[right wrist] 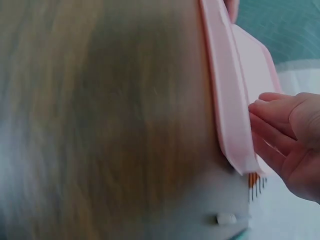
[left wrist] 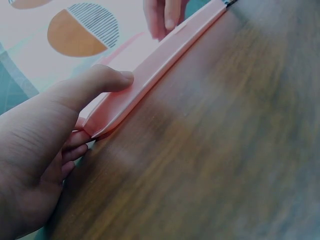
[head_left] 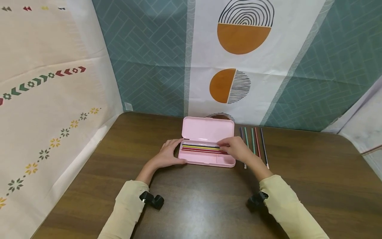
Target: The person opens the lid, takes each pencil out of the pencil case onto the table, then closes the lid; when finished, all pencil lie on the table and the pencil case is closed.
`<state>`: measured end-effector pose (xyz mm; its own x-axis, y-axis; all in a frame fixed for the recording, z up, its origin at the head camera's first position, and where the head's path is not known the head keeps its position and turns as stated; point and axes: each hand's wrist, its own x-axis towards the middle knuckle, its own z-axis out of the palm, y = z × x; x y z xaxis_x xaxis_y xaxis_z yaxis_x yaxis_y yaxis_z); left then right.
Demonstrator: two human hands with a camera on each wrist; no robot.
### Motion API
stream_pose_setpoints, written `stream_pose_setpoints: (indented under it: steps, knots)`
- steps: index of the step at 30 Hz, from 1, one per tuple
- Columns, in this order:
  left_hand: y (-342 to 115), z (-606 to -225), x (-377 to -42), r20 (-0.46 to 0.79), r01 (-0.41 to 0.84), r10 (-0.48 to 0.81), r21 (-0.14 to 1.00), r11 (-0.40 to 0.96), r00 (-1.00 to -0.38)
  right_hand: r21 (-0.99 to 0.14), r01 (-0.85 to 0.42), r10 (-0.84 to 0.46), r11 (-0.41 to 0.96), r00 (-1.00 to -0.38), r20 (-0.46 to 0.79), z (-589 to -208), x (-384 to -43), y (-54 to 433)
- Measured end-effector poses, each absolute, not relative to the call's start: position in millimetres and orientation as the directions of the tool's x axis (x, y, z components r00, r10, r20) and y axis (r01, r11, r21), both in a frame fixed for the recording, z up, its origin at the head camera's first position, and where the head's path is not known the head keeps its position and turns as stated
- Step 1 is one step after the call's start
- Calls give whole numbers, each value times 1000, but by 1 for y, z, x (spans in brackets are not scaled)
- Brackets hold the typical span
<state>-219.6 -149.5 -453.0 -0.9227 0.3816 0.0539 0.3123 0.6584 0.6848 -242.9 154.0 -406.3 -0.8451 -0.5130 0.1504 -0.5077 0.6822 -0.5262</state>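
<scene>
You have the pink, rectangular, plastic-looking pencil case (head_left: 203, 162) at the centre of the head view, flat on the dark brown wood-grain table (head_left: 185, 205), its pink lid (head_left: 207, 128) raised at the rear.

Grip, left: your left hand (head_left: 167, 156) grips the case's left end; the left wrist view shows the thumb on the front wall and the fingers at the end. Grip, right: your right hand (head_left: 237, 149) is over the case's right end, fingers bent towards the pencils inside. Whether it pinches one cannot be told; the fingertips are hidden in the head view, and the case wall blocks the right wrist view.

Progress: several slim dark, yellow and red pencils (head_left: 198, 149) lie side by side lengthwise in the case. The exact count is unclear. Five more slim pencils in dark, green and red (head_left: 257, 139) lie on the table right of centre, roughly parallel, partly behind your right forearm.

Finding: the work is judged partway. If you are filling the case, those five and the lid's closing remain; if emptying it, the inner ones remain. The direction cannot be determined.
</scene>
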Motion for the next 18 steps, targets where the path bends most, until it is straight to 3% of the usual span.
stream_pose_setpoints:
  steps: [9, 18]
  knots:
    - [-148, -452, -220, 65, 327, 389, 674, 662, -919, -431, -560, -557, 708, -817, 146, -414, -244, 132]
    - [-149, -454, -220, 89, 350, 398, 672, 653, -913, -249, -600, -578, 760, -799, 164, -411, -238, 121]
